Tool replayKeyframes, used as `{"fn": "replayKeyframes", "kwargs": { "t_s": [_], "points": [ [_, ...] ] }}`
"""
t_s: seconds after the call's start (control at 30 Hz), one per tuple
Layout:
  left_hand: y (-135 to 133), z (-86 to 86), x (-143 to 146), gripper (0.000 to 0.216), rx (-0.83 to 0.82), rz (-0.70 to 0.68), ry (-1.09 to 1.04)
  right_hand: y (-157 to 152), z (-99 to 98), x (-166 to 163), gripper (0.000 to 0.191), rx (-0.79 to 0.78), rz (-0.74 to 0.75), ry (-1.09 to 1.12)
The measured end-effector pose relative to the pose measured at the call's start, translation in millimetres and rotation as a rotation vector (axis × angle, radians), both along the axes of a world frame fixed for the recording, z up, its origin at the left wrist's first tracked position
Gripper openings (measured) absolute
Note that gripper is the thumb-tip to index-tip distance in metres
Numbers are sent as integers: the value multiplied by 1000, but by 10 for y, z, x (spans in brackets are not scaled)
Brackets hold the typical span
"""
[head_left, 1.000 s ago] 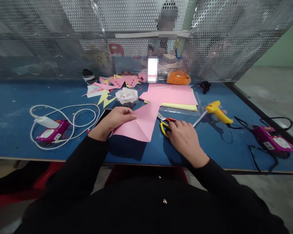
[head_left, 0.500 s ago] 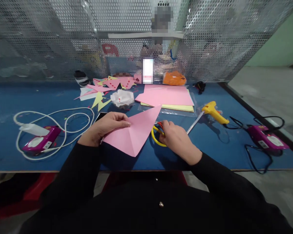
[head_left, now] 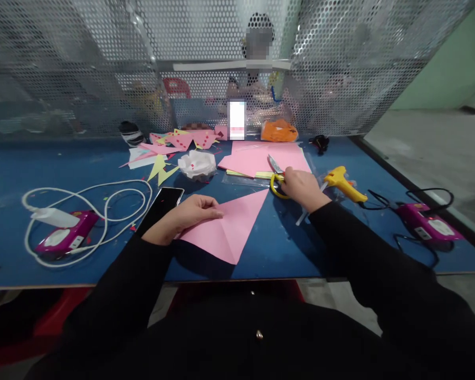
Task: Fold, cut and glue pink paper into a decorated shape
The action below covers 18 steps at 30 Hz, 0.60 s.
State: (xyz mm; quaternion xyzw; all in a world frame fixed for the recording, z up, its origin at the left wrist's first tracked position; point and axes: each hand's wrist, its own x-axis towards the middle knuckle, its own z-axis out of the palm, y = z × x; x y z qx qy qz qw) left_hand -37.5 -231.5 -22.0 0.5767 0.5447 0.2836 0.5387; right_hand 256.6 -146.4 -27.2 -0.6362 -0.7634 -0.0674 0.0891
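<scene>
A creased pink paper sheet (head_left: 233,224) is pinched at its left side between the thumb and fingers of my left hand (head_left: 198,214). One corner of it points to the upper right, another down towards the table's front edge. My right hand (head_left: 303,187) grips scissors with yellow handles (head_left: 277,187), their metal blades pointing up and left over the stack of pink and yellow paper (head_left: 261,155). Just right of that hand lies a yellow glue gun (head_left: 342,183) with a clear glue stick. A dark phone (head_left: 162,206) lies partly behind my left forearm.
A crumpled white paper bowl (head_left: 198,164) and pink and yellow cut pieces (head_left: 182,140) lie at the back. Purple power sockets (head_left: 69,232) with a looped white cable sit left, another purple socket (head_left: 429,221) right. An upright perforated metal screen (head_left: 206,37) borders the table's back.
My right hand has lifted the scissors up and to the right, away from the pink sheet. My left hand and the sheet have shifted slightly right, showing more of the phone.
</scene>
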Motion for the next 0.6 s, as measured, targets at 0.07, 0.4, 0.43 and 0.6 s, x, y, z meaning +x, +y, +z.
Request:
{"fn": "replayKeyframes", "kwargs": {
  "t_s": [0.07, 0.4, 0.43, 0.6],
  "points": [
    [6, -36, 43, 21, -9, -12, 5, -148, 22, 19, 27, -4, 20, 7],
    [111, -191, 161, 26, 61, -93, 53, -1274, -91, -357, 58, 165, 920, 86],
    [131, -202, 168, 26, 87, -108, 84, -1282, -142, -404, 53, 150, 950, 59],
    [74, -98, 155, 23, 303, -62, 294, -1272, -380, -546, 41, 78, 887, 36]
  ]
}}
